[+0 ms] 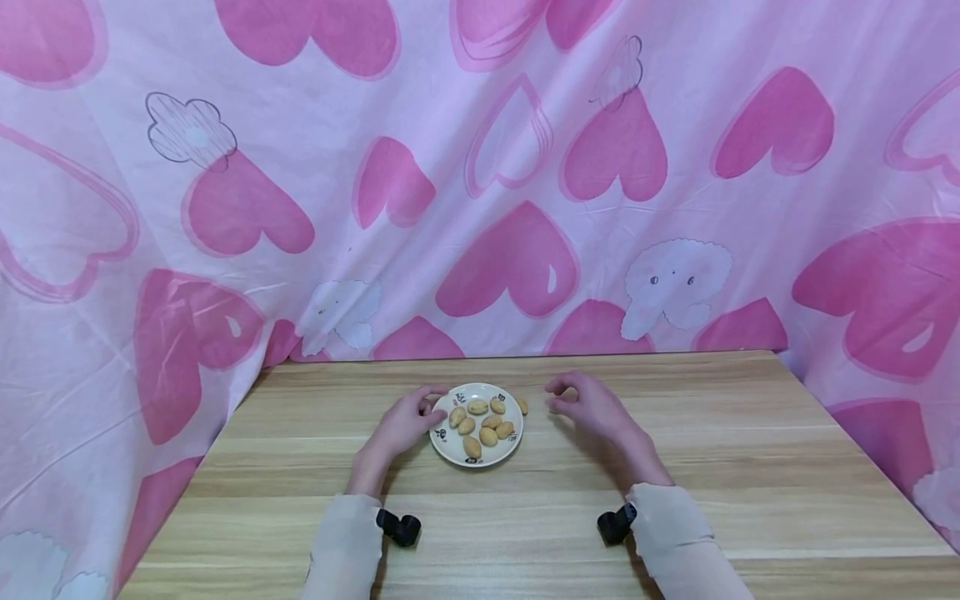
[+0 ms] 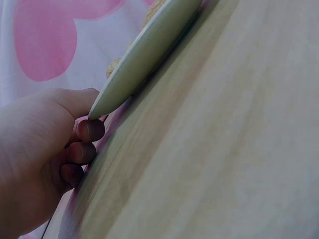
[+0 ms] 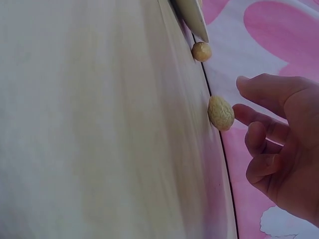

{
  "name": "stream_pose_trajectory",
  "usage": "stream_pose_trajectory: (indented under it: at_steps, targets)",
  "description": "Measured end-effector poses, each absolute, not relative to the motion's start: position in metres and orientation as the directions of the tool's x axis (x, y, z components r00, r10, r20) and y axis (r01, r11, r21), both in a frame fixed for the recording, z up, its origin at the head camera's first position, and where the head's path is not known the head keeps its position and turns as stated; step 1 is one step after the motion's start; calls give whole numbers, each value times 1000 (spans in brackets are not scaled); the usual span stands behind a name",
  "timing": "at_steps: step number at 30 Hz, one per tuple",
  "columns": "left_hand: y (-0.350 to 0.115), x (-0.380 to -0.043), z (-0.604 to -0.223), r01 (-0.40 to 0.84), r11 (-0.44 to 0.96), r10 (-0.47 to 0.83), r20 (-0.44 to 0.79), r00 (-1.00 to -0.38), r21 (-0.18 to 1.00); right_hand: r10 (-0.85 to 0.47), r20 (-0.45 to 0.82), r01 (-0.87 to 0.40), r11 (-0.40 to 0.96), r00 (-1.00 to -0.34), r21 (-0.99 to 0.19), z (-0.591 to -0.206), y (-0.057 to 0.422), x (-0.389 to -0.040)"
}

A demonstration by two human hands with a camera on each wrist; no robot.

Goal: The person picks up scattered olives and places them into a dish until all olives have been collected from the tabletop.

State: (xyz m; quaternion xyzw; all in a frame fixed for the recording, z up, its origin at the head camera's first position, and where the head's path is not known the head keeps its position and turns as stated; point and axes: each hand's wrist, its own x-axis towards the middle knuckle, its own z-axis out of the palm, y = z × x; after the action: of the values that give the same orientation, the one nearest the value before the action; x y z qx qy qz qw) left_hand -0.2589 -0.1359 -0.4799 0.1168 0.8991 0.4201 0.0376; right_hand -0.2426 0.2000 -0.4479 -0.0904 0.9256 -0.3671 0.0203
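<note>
A small white plate point(image 1: 447, 450) with dark printed marks stands on the table, bearing several oval tan nuts point(image 1: 472, 447) in their shells. My left hand point(image 1: 405, 423) pinches its left rim, thumb over the edge and fingers below, as the left wrist view point(image 2: 37, 144) also shows. One loose nut point(image 1: 522, 405) lies on the table against the plate's right side. My right hand point(image 1: 596, 407) is right of the plate, fingers loosely bent and apart. In the right wrist view another nut point(image 3: 221, 113) sits at a fingertip; whether they touch I cannot tell.
The wood-grain table point(image 1: 495, 542) reaches back to a pink curtain point(image 1: 510, 167) printed with hearts, which also hangs along both sides. Small black devices point(image 1: 401, 529) are worn at both wrists, over pale sleeves point(image 1: 678, 525).
</note>
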Motion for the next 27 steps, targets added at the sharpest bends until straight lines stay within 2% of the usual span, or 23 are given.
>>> stream_pose_trajectory:
  at_steps: [5,20,27]
  targets:
    - [-136,-258,-479,181,618,244,32,-969,765,-175,22,-140,700,-984,-700,-451,203,-245]
    - [-136,-258,-478,173,616,243,24,-970,768,-260,84,-237,644,-962,-727,-466,215,-254]
    - [-135,-259,-479,173,621,242,23,-970,765,-264,75,-233,642,-962,-731,-469,216,-255]
